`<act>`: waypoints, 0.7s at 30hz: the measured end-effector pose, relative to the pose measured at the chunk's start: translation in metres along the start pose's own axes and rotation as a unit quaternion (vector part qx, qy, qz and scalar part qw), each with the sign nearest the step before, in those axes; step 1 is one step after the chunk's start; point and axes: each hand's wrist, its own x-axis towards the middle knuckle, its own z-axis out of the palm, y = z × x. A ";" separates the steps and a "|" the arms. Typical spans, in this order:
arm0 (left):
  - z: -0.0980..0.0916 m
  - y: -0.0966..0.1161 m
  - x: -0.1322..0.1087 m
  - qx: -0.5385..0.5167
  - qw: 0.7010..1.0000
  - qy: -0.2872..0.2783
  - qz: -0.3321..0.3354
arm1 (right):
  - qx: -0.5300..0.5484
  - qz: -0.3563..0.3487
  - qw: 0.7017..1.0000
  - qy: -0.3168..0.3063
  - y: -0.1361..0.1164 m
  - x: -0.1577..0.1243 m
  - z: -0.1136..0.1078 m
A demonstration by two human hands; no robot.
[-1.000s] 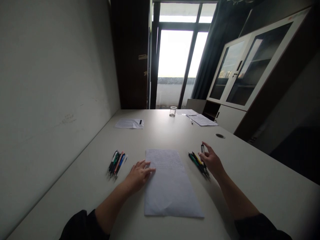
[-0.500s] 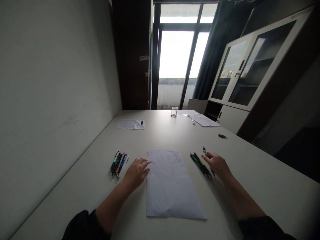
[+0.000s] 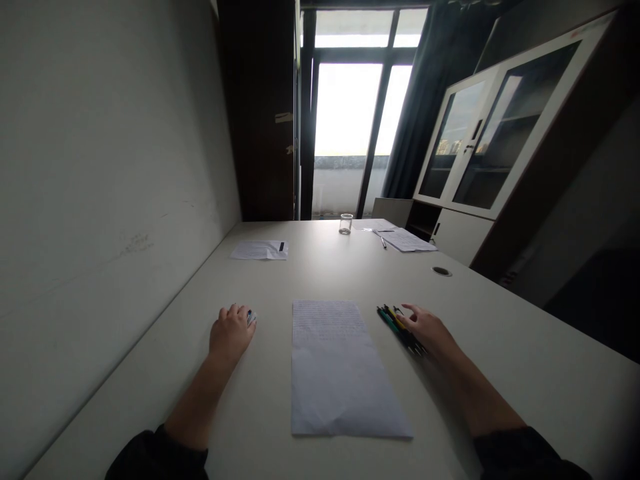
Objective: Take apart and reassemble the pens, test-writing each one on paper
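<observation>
Left hand (image 3: 231, 333) palm down on the left pen bundle (image 3: 251, 317), near the wall side of the desk (image 3: 320, 273); it covers nearly all of it, only a couple of tips poke out past the knuckles. Fingers curled over the pens, cannot tell if they grip any or just rest on top

Right hand (image 3: 427, 328) lies across the near ends of the right pen bundle (image 3: 393, 320). Fingers loose and fairly narrow, index stretched forward along the pens, none closed round one as far as shows. Green, yellow and black barrels stick out ahead of it, lying side by side and angled away to the left

Written sheet (image 3: 340, 373) flat between the two bundles, touching neither hand, lines of writing on its far half, near half blank. Probably centred so either hand reaches it, pens kept apart in two lots on either side

Far end of desk: small glass (image 3: 345, 223), loose papers (image 3: 259, 250), another paper stack (image 3: 406, 241) with a lone pen (image 3: 383, 243) just beside it, cable hole (image 3: 441, 271). Glass-door cabinet (image 3: 495, 127) on the right, well apart from the hands
</observation>
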 end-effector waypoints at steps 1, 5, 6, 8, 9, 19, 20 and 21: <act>0.002 -0.001 0.000 0.004 1.000 -0.011 -0.006 | 0.001 0.003 1.000 -0.007 0.001 0.000 0.001; 0.007 -0.002 0.001 0.010 0.999 -0.049 -0.016 | 0.007 0.011 1.000 -0.023 0.001 0.000 0.002; 0.007 -0.002 0.001 0.009 0.998 -0.056 -0.014 | 0.007 0.013 1.000 -0.023 0.001 0.000 0.002; 0.008 -0.002 0.001 0.006 0.998 -0.069 -0.011 | 0.006 0.013 1.000 -0.019 0.001 0.000 0.002; 0.008 -0.002 0.001 0.004 0.997 -0.075 -0.009 | 0.004 0.010 1.000 -0.017 0.002 0.000 0.002; 0.003 0.002 0.002 -0.013 0.991 -0.128 -0.033 | -0.013 0.005 1.000 -0.012 -0.001 -0.002 0.000; 0.000 0.003 0.002 -0.018 0.990 -0.135 -0.043 | -0.014 0.005 1.000 -0.014 -0.002 -0.003 0.000; -0.002 0.004 0.002 -0.023 0.989 -0.136 -0.052 | -0.016 0.005 1.000 -0.015 -0.003 -0.003 -0.001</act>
